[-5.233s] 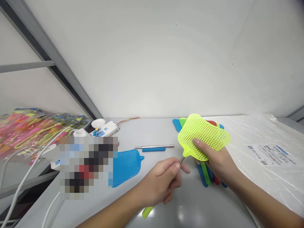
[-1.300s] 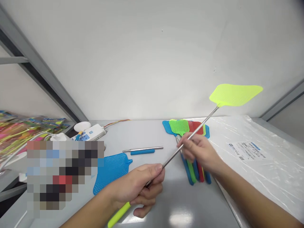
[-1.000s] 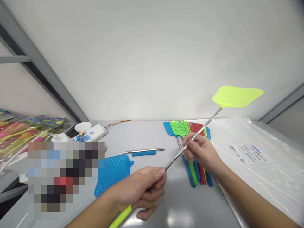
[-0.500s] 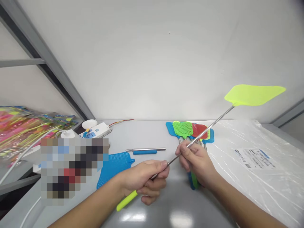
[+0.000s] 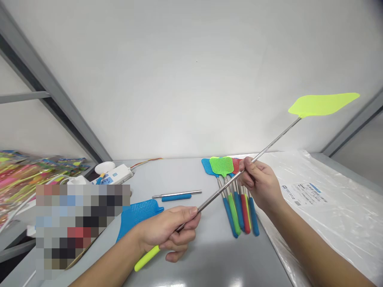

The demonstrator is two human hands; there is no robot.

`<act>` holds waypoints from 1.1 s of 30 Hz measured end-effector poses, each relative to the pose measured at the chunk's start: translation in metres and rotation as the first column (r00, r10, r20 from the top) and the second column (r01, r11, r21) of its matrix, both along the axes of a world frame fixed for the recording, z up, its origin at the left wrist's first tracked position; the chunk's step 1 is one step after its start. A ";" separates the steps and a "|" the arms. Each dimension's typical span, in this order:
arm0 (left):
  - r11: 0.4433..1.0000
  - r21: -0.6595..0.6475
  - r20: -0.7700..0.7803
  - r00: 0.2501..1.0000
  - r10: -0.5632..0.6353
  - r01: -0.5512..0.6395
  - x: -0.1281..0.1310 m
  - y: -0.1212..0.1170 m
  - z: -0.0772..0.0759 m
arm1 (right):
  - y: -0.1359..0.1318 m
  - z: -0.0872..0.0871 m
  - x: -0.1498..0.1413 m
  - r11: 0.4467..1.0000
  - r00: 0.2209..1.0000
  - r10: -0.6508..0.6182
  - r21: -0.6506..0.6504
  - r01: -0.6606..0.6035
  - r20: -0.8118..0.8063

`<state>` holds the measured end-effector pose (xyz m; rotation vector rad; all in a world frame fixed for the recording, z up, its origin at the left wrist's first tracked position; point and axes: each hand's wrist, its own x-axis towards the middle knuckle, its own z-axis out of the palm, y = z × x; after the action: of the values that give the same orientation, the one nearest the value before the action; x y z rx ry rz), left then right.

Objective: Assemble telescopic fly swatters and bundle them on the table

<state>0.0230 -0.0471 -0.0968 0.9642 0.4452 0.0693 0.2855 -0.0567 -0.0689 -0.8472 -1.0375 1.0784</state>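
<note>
A yellow-green fly swatter (image 5: 324, 105) with a long metal telescopic rod is held up slantwise, its head at the upper right. My left hand (image 5: 175, 231) is closed round the lower rod, just above the yellow grip. Further up, my right hand (image 5: 259, 179) pinches the rod between thumb and fingers. Behind the rod lies a row of fly swatters (image 5: 231, 213) with blue, green, red and yellow handles; my right hand hides part of their heads. A loose blue swatter head (image 5: 139, 215) lies beyond my left forearm. Near it are a metal rod (image 5: 178, 194) and a blue grip (image 5: 176, 197).
Clear plastic wrapping with a printed label (image 5: 306, 194) covers the table's right side. A white power strip (image 5: 115, 175) with cables stands at the left back, near a blurred-out patch. Packaged colourful items (image 5: 32, 171) lie at the far left. A wall rises behind the table.
My right hand has moved up the rod, away from my left hand, and more of the rod shows between them. The view has shifted, uncovering the handles of the swatters on the table.
</note>
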 end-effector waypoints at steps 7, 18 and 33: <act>0.999 0.052 -0.022 1.000 -0.002 0.003 -0.005 0.003 0.001 | 0.003 0.004 0.019 0.996 0.996 -0.086 0.033 0.087 -0.013; 0.998 0.011 -0.041 0.998 0.054 -0.054 -0.008 0.001 -0.004 | -0.010 -0.025 -0.029 0.976 0.984 0.176 -0.137 -0.171 0.025; 1.000 -0.017 -0.017 1.000 0.023 -0.024 -0.005 0.004 -0.005 | -0.005 -0.011 -0.014 0.987 0.997 0.075 -0.146 -0.073 0.014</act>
<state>0.0176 -0.0432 -0.1018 0.9434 0.4724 0.0783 0.2714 -0.0615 -0.0795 -0.9436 -1.0226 1.2221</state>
